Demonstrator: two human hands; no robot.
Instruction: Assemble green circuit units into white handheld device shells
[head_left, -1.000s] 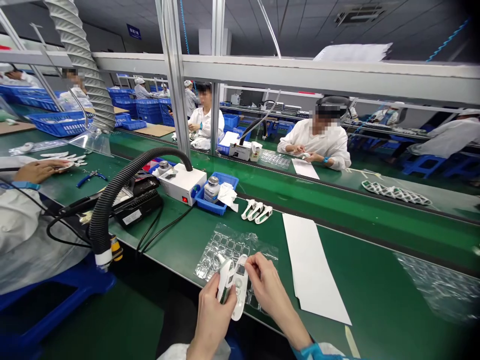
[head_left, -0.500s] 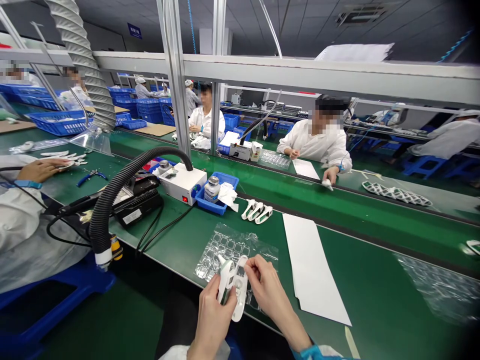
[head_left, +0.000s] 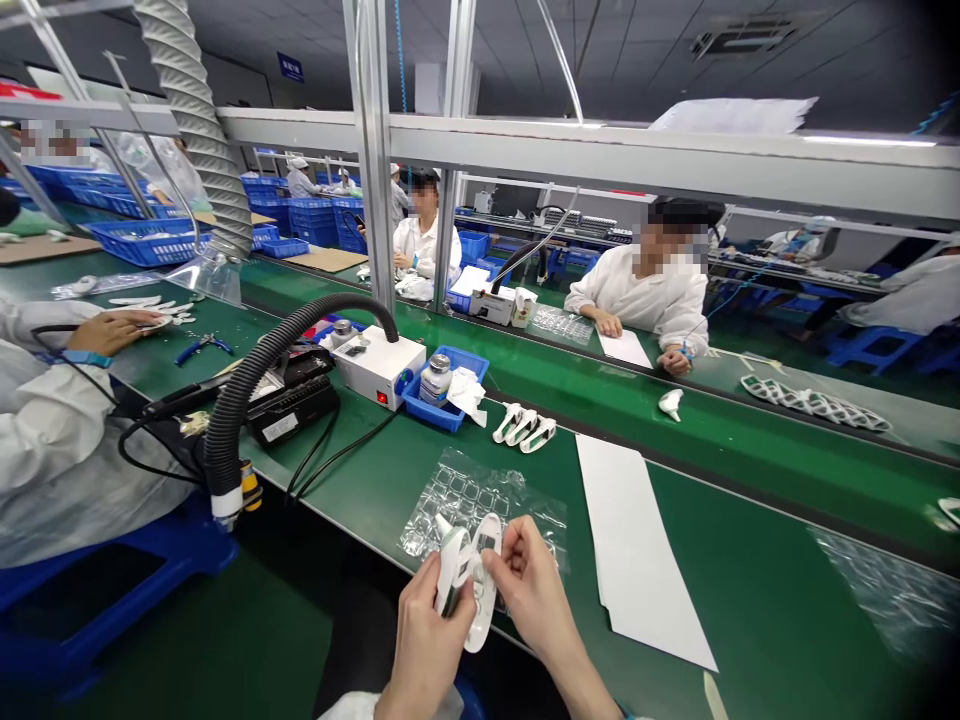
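Low in the middle of the view, my left hand (head_left: 433, 620) is closed around a white ear-thermometer body (head_left: 451, 567) with a pointed tip, tilted upward. Beside it stands a long white oval shell cover (head_left: 482, 622), its inner side towards me and a dark window near its top. My left thumb reaches to this cover. My right hand (head_left: 534, 590) has its thumb on the inside of the cover and its bent fingers at the right edge, pinching it. Whether a small part is between those fingers is hidden. Beneath both hands lies a clear plastic blister sheet (head_left: 465, 490).
White paper (head_left: 637, 540) lies right of my hands. Beyond are white shells (head_left: 523, 428), a blue tray (head_left: 442, 405) with a bottle, and a white box (head_left: 379, 368) with a black hose (head_left: 225, 420). A green conveyor (head_left: 600, 400) runs behind; co-workers sit left and opposite.
My right thumb has moved down along the inside of the shell cover. Across the conveyor, a co-worker has let go of a white part, which now lies on the belt. The view has shifted slightly.
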